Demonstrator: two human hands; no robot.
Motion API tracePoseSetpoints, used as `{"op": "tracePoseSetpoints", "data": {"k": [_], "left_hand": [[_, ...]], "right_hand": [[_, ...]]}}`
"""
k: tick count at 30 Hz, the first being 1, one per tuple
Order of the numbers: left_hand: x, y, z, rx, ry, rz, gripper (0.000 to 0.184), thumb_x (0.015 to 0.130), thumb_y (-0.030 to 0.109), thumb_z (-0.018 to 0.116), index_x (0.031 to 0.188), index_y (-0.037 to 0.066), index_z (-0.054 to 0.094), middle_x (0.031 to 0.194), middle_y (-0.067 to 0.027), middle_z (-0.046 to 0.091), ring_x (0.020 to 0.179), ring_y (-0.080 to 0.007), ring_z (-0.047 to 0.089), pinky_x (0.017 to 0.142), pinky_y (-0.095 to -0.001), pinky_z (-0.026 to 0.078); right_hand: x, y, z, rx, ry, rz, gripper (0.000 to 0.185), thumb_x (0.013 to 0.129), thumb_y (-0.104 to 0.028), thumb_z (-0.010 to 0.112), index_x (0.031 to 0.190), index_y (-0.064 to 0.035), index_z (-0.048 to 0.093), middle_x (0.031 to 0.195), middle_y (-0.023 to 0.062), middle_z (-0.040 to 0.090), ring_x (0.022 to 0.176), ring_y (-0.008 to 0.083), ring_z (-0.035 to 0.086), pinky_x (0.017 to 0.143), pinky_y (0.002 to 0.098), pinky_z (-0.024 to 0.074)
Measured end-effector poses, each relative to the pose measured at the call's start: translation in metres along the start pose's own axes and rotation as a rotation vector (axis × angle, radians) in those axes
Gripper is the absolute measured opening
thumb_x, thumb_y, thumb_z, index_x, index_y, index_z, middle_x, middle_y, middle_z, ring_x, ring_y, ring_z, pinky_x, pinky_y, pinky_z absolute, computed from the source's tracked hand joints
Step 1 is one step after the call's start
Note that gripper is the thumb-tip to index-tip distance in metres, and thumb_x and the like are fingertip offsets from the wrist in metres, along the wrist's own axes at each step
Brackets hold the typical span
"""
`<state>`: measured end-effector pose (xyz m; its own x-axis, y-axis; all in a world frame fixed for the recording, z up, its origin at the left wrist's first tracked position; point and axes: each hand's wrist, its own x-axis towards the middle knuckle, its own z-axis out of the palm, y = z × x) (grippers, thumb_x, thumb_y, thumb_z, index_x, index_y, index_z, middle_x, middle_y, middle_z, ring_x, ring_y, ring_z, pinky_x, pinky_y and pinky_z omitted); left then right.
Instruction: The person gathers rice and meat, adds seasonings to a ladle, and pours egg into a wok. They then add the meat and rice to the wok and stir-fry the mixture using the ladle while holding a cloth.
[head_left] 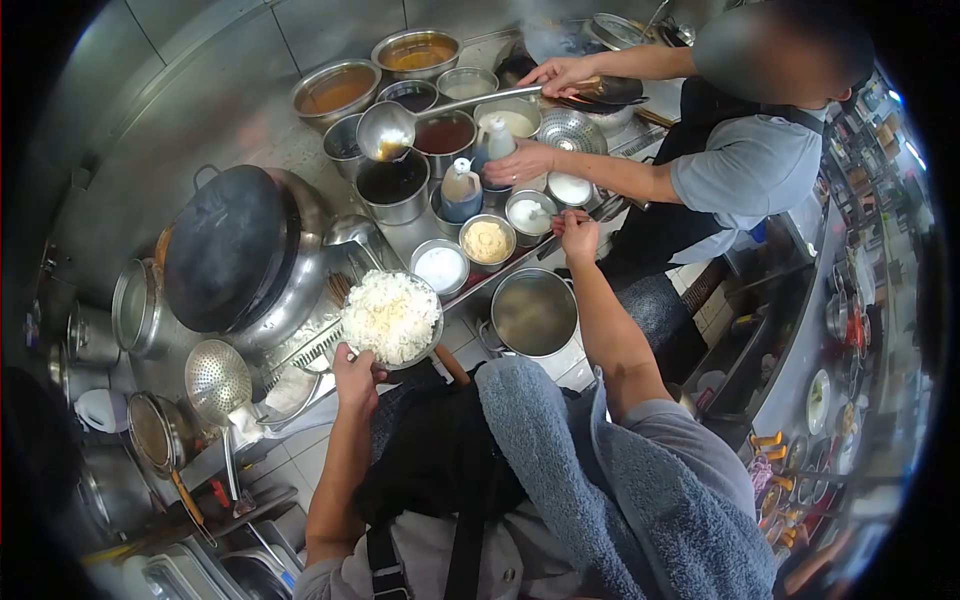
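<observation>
My left hand grips the near rim of a metal bowl heaped with white rice. Out to the right, my right hand is closed on the handle of a small spoon. The spoon's head reaches into a metal tub of white powder, where its tip is hard to make out. Close by stand a tub of yellowish paste and another tub of white granules. A ladle rests near the rice, behind the bowl.
A co-worker at the right holds a large ladle over the sauce pots and touches a squeeze bottle. A black wok leans at the left. A perforated skimmer lies nearer me. Below the counter edge stands a pot of cloudy liquid.
</observation>
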<state>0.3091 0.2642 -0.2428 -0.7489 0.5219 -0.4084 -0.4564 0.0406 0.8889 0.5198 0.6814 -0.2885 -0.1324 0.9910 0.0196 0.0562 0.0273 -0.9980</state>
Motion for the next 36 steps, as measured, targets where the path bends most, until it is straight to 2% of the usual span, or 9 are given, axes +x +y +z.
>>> {"op": "tracePoseSetpoints", "data": {"k": [7,17,23,26,29,31,35,36], "left_hand": [[-0.004,0.006,-0.001,-0.022,0.018,0.008,0.02,0.081,-0.001,0.051,0.101,0.005,0.048,0.082,-0.0083,0.061,0.052,-0.0142,0.057,0.041,-0.0231,0.045],[0.006,0.006,0.011,0.008,-0.05,-0.008,0.025,0.082,0.0,0.051,0.105,0.005,0.048,0.084,-0.0079,0.063,0.058,-0.0139,0.059,0.041,-0.0226,0.045],[0.009,0.009,0.03,0.004,-0.08,-0.008,0.027,0.081,0.001,0.052,0.107,0.005,0.047,0.083,-0.0099,0.063,0.053,-0.0146,0.058,0.038,-0.0226,0.043],[0.013,0.01,0.041,0.035,-0.076,-0.004,0.028,0.081,0.001,0.052,0.108,0.005,0.047,0.082,-0.0104,0.062,0.05,-0.0149,0.057,0.038,-0.0229,0.044],[0.034,-0.006,0.043,0.071,-0.07,0.031,0.029,0.081,0.004,0.053,0.109,0.009,0.049,0.087,-0.0069,0.062,0.063,-0.0141,0.059,0.045,-0.0235,0.046],[0.045,-0.012,0.046,0.051,-0.063,0.038,0.028,0.08,0.002,0.054,0.107,0.005,0.049,0.09,-0.0109,0.062,0.063,-0.0169,0.061,0.045,-0.0259,0.05],[0.048,-0.008,0.059,0.046,-0.035,-0.005,0.026,0.081,0.002,0.054,0.107,0.005,0.049,0.088,-0.0109,0.063,0.064,-0.0173,0.062,0.05,-0.0293,0.053],[0.05,-0.01,0.059,0.042,-0.022,-0.005,0.026,0.081,0.002,0.054,0.107,0.005,0.049,0.088,-0.0109,0.063,0.064,-0.0173,0.062,0.05,-0.0293,0.053]], "right_hand": [[-0.014,0.005,-0.011,0.384,0.047,0.193,0.017,0.094,-0.007,0.048,0.099,0.0063,0.058,0.084,0.0151,0.066,0.068,0.0201,0.066,0.058,0.0272,0.0536],[-0.028,-0.014,-0.04,0.4,0.086,0.161,0.017,0.094,-0.008,0.048,0.1,0.0059,0.057,0.086,0.0164,0.066,0.071,0.0224,0.067,0.059,0.0286,0.0539],[-0.04,-0.039,-0.04,0.488,0.06,0.156,0.017,0.094,-0.01,0.05,0.101,0.0051,0.056,0.088,0.0158,0.066,0.075,0.0229,0.068,0.063,0.0296,0.0546],[-0.056,-0.067,-0.035,0.534,-0.038,0.13,0.02,0.096,-0.015,0.052,0.103,0.0038,0.056,0.09,0.0161,0.066,0.076,0.0228,0.068,0.065,0.0291,0.0547],[-0.081,-0.097,-0.024,0.516,-0.206,0.107,0.02,0.096,-0.014,0.052,0.102,0.0043,0.058,0.089,0.0161,0.067,0.078,0.0223,0.068,0.066,0.0284,0.0546],[-0.101,-0.115,-0.013,0.512,-0.287,0.11,0.02,0.097,-0.013,0.051,0.101,0.0048,0.059,0.088,0.0159,0.067,0.078,0.0218,0.068,0.067,0.0282,0.0548],[-0.127,-0.138,0.009,0.462,-0.467,0.164,0.021,0.097,-0.012,0.05,0.102,0.0052,0.06,0.089,0.0149,0.067,0.077,0.0196,0.068,0.067,0.027,0.0544],[-0.127,-0.136,0.012,0.339,-0.465,0.038,0.021,0.097,-0.012,0.05,0.103,0.0055,0.06,0.088,0.0144,0.067,0.077,0.0188,0.067,0.067,0.0267,0.054]]}}
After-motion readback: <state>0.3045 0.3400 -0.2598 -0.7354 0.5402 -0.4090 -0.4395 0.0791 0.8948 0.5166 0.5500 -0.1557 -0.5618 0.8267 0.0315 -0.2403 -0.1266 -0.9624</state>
